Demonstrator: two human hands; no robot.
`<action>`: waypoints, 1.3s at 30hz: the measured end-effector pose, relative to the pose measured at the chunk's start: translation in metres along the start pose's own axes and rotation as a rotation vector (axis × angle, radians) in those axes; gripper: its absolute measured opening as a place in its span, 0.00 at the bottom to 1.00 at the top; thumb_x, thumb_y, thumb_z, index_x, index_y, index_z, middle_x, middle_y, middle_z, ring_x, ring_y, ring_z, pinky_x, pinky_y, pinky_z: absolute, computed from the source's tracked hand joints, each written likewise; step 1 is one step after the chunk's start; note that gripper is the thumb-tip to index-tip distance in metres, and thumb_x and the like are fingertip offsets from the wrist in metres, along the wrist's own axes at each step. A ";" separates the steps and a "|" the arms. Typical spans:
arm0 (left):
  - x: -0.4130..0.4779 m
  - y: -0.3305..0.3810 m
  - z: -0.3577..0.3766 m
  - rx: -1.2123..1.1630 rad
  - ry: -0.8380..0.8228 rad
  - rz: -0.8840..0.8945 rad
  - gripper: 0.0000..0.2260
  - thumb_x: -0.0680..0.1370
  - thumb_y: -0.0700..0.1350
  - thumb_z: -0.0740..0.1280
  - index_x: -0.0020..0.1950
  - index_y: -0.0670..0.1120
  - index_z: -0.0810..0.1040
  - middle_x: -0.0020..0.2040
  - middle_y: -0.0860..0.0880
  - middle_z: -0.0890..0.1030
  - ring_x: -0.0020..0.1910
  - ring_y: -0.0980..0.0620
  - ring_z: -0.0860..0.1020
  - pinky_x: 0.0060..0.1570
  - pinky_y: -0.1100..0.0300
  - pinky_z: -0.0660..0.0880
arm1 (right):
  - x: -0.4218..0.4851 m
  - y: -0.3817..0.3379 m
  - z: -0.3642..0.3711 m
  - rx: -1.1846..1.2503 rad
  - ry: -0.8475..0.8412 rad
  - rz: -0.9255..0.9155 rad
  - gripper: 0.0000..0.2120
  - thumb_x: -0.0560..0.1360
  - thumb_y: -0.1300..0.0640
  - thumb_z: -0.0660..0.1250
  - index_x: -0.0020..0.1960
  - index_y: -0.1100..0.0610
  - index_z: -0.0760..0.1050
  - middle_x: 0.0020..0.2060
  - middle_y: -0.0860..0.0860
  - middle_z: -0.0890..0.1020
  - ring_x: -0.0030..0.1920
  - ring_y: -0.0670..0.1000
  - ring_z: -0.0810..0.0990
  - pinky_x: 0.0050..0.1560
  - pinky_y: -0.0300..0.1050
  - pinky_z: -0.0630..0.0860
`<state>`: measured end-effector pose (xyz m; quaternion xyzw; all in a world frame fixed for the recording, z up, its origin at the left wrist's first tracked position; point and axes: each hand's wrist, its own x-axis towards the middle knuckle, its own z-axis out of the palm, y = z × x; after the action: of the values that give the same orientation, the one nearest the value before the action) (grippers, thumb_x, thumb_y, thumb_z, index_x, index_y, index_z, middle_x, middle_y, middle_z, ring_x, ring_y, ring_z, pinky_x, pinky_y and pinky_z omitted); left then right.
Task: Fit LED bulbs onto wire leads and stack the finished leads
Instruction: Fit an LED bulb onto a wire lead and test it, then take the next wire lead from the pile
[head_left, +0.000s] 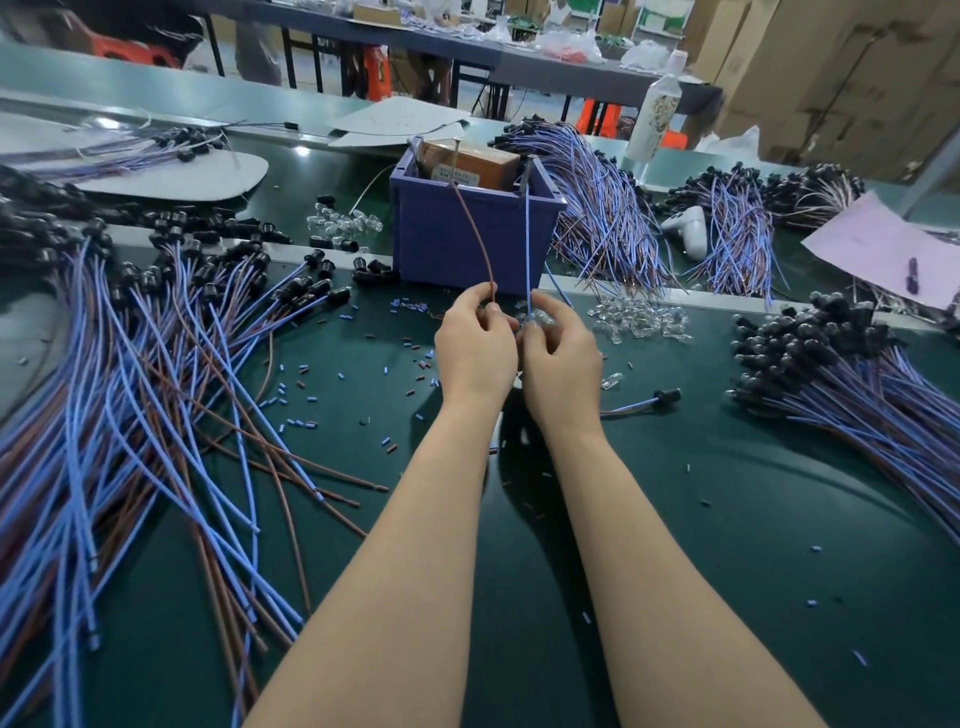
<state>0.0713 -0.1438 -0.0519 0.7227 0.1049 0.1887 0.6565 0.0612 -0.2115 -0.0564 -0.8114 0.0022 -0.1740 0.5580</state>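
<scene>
- We are holding both grips narrow. The left hand (475, 353) is pinching the brown wire (480, 234) between thumb and fingertips, and the right hand (561, 364) is pinching the blue wire (528, 244) the same way.
- We are keeping the two hands just beside each other above the green table (675, 519), in front of the purple bin (467, 244). We judge this is bringing the wires' lower ends together where our fingertips can work them.
- Both wires are standing up from our fingers, the blue one nearly straight and the brown one bowing to the left. That is likely keeping their free lengths out of the clutter below.
- Something clear is glinting at the right fingertips. We cannot tell whether it is a bulb we are fitting or part of the heap behind.
- The clear LED bulbs (639, 317) are lying in a loose heap just beyond the right hand, near enough to pick from without shifting our arms.
- Leads with black caps (810, 358) are lying bundled at the right, caps together. We are taking this for the finished stack, though a fanned pile of capped leads (156, 322) is also spreading at the left.
- One capped lead (644, 402) is lying alone near the right wrist.
- Small blue and brown offcuts (296, 400) are littering the table around us.
</scene>
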 end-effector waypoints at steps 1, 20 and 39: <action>-0.001 0.000 0.000 0.003 0.001 0.000 0.14 0.81 0.39 0.57 0.66 0.43 0.73 0.43 0.48 0.81 0.45 0.51 0.79 0.53 0.55 0.76 | 0.000 0.001 0.000 -0.005 0.004 0.001 0.15 0.78 0.63 0.59 0.62 0.55 0.75 0.48 0.54 0.83 0.46 0.52 0.80 0.51 0.43 0.75; -0.003 0.003 -0.002 0.033 -0.001 -0.005 0.13 0.80 0.40 0.58 0.63 0.43 0.75 0.52 0.45 0.82 0.51 0.49 0.79 0.55 0.58 0.74 | -0.002 -0.003 -0.001 -0.010 0.003 0.003 0.13 0.75 0.65 0.59 0.56 0.56 0.77 0.40 0.55 0.83 0.41 0.54 0.79 0.49 0.52 0.77; -0.065 0.084 0.058 -0.096 -0.465 -0.159 0.24 0.80 0.60 0.54 0.35 0.45 0.73 0.23 0.53 0.72 0.21 0.55 0.68 0.25 0.64 0.65 | 0.016 -0.048 -0.126 0.213 0.479 -0.189 0.12 0.80 0.57 0.60 0.38 0.54 0.75 0.28 0.49 0.78 0.27 0.45 0.76 0.32 0.40 0.75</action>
<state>0.0283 -0.2318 0.0187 0.7043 -0.0012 -0.0302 0.7093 0.0315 -0.3103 0.0310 -0.6804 0.0401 -0.4113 0.6052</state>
